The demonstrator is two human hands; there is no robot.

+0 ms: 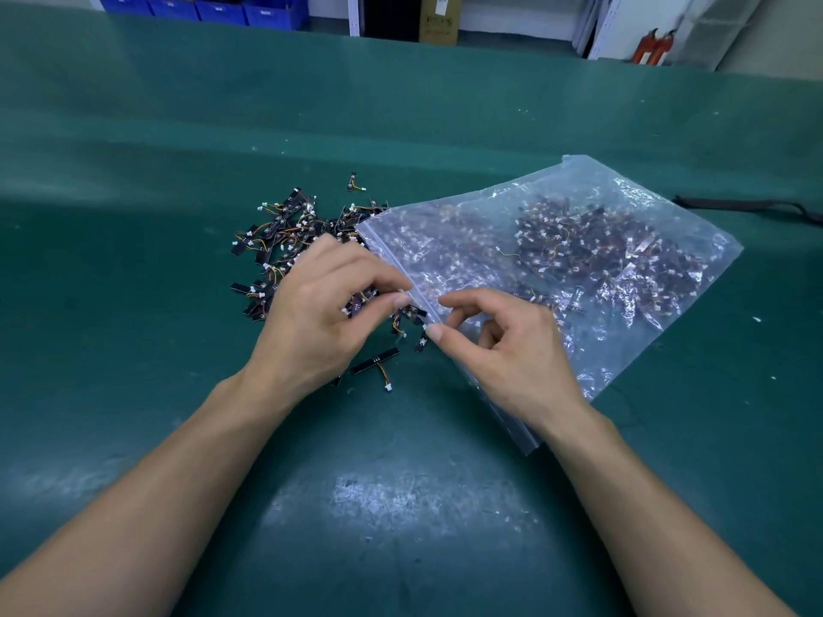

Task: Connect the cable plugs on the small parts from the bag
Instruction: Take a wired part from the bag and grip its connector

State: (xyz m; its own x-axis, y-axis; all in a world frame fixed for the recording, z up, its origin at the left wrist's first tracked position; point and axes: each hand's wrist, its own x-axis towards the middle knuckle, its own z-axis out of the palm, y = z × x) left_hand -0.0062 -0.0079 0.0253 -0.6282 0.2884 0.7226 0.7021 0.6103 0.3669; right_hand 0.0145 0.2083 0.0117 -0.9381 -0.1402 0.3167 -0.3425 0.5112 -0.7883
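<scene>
- Lying flat on the green surface [401, 505], a clear zip bag [579, 193] is seen right of centre, its zip edge turned to the left and near side.
- Many small parts [592, 247], black strips with thin cables and white plugs, are held inside the zip bag, mostly in its far right half.
- A loose pile of the same parts [289, 229] is spread on the surface just left of the bag's mouth, partly hidden under the left hand [320, 313].
- One single part [376, 362] lies apart on the near side of the pile, its plug pointing to the near right; another [354, 182] lies at the far side.
- The grip of the left hand is closed: the zip edge of the bag appears pinched between its thumb and curled fingers.
- The right hand [512, 349] is laid over the bag's near left edge, fingers curled; its thumb tip touches the zip edge, with the index finger curved above it and a gap between. Whether anything is held in this grip cannot be told.
- A black strap [748, 204] lies on the surface at the far right.
- Blue bins [222, 8], a cardboard box [438, 17] and red fire extinguishers [654, 46] stand beyond the far edge.
</scene>
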